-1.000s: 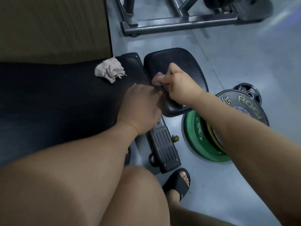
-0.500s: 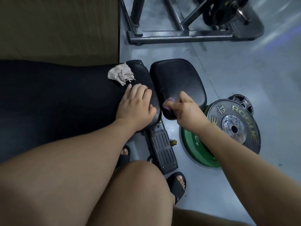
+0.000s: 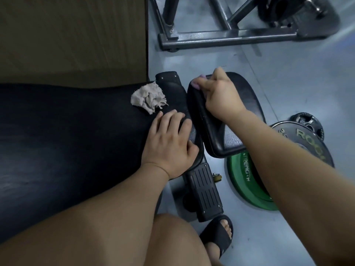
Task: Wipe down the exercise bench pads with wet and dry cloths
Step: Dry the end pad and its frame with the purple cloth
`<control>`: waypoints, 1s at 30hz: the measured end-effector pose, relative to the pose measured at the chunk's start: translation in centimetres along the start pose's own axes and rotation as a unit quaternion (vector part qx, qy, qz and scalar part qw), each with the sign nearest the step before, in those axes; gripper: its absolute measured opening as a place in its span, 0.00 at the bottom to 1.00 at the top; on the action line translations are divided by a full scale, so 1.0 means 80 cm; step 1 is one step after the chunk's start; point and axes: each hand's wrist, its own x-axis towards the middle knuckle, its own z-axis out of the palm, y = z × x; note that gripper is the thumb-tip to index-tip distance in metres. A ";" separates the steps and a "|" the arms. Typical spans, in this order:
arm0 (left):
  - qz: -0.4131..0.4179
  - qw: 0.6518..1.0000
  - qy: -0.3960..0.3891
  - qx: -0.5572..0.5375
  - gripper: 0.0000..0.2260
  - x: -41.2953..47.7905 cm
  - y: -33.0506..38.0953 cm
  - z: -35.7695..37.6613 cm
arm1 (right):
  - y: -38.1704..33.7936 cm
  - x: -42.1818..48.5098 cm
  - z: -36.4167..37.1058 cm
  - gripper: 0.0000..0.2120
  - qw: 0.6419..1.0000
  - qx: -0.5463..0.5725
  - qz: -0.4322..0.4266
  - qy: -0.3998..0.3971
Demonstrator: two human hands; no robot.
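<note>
The long black bench pad (image 3: pixel 67 135) runs across the left of the view. A smaller black seat pad (image 3: pixel 247 96) lies just right of it. My right hand (image 3: pixel 221 96) grips a small pink cloth (image 3: pixel 197 82) and presses it on the far left corner of the seat pad. Only a bit of the cloth shows past my fingers. My left hand (image 3: pixel 171 146) rests flat, fingers straight, on the end of the long pad. A crumpled beige cloth (image 3: pixel 148 98) lies loose on the long pad, just beyond my left fingertips.
Green (image 3: pixel 244 181) and black (image 3: pixel 307 139) weight plates lie on the grey floor under my right forearm. A steel rack base (image 3: pixel 230 38) stands beyond the pads. A wooden panel (image 3: pixel 73 39) borders the bench at the far left. My sandalled foot (image 3: pixel 219 235) stands by the bench's black footplate (image 3: pixel 205 191).
My right hand has moved with the pink cloth from the seat pad's near left edge up to its far left corner. My left hand stays on the long pad.
</note>
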 end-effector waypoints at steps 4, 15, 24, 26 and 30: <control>-0.002 1.000 0.009 -0.008 0.23 0.000 0.000 -0.001 | -0.018 -0.095 -0.019 0.16 1.000 -0.002 -0.013 -0.021; -0.005 1.000 -0.001 -0.007 0.22 0.000 0.000 0.001 | 0.035 -0.073 -0.022 0.12 0.984 -0.085 0.139 0.068; -0.003 1.000 -0.004 -0.014 0.21 0.000 0.001 -0.002 | 0.041 -0.128 -0.048 0.19 0.984 -0.104 0.137 0.054; -0.003 1.000 -0.006 -0.012 0.21 0.001 0.001 -0.003 | 0.047 -0.124 -0.045 0.16 0.956 -0.132 0.241 0.106; -0.004 1.000 -0.010 -0.013 0.22 0.002 0.001 -0.004 | -0.008 -0.148 -0.026 0.22 0.983 -0.106 0.148 0.033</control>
